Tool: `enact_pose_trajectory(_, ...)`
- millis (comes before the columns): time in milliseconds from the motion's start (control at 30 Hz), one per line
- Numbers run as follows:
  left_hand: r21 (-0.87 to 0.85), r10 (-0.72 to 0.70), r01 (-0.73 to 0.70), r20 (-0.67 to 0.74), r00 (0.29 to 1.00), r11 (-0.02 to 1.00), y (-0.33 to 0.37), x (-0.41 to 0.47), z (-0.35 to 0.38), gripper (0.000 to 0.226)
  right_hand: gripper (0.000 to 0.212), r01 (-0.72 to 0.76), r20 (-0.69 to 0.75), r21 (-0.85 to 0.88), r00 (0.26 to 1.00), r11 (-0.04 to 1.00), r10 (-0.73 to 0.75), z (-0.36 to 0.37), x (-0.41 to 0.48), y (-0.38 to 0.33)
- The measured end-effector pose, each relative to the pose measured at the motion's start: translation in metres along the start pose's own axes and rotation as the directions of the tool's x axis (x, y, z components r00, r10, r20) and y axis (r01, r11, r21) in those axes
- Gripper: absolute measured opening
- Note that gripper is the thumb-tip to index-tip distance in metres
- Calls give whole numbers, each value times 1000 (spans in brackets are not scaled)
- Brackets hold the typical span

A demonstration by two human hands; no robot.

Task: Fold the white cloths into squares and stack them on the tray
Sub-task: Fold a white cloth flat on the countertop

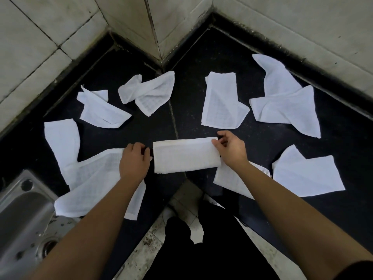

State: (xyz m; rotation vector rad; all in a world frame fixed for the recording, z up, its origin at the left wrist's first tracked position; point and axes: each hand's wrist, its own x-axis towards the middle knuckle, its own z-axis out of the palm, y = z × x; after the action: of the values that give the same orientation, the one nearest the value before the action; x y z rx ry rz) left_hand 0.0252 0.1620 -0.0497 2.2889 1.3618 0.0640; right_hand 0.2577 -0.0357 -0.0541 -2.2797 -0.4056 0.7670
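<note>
A white cloth folded into a long rectangle (186, 155) lies on the black countertop (212, 57) in front of me. My right hand (232, 151) pinches its right end between thumb and fingers. My left hand (134, 161) rests at the cloth's left end with fingers curled down; a small gap shows between the fingers and the cloth edge. Several other white cloths lie loose around it, among them a crumpled one (148, 91), a half-folded one (223, 100) and a large one under my left arm (90, 178). No tray is in view.
The countertop fits into a tiled wall corner (155, 33). A steel sink (22, 215) sits at the lower left. More cloths lie at the far right (286, 100), the near right (306, 172) and the left (60, 138). My dark-clothed legs (203, 249) stand below the counter edge.
</note>
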Motion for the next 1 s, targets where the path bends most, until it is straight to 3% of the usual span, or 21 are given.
enact_pose_trajectory(67,90,-6,9,-28,1000,996,-11,-2,-2,23,41,-8,-2,-14,1000,1000,8,0,-2,-1)
enact_pose_trajectory(167,95,-33,41,-86,996,995,-11,-5,-3,27,42,-17,-23,-31,1000,999,17,-1,-7,-2)
enact_pose_trajectory(267,99,36,-22,-135,990,995,1,-15,0,24,40,-14,-71,-59,997,998,10,-4,-15,-1)
enact_pose_trajectory(400,244,143,-125,-58,988,962,5,-31,11,31,36,-4,-78,-125,997,992,-5,-4,-27,2)
enact_pose_trajectory(600,18,-129,129,-9,992,991,20,-17,15,31,30,-30,-49,-134,998,990,24,1,-31,4)
enact_pose_trajectory(767,-56,-101,97,-63,993,994,19,-15,15,22,25,5,-69,-147,998,989,-15,2,-34,2)
enact_pose_trajectory(1000,-22,-97,96,-55,994,995,16,-10,19,25,23,65,-67,-215,994,974,-81,5,-32,5)
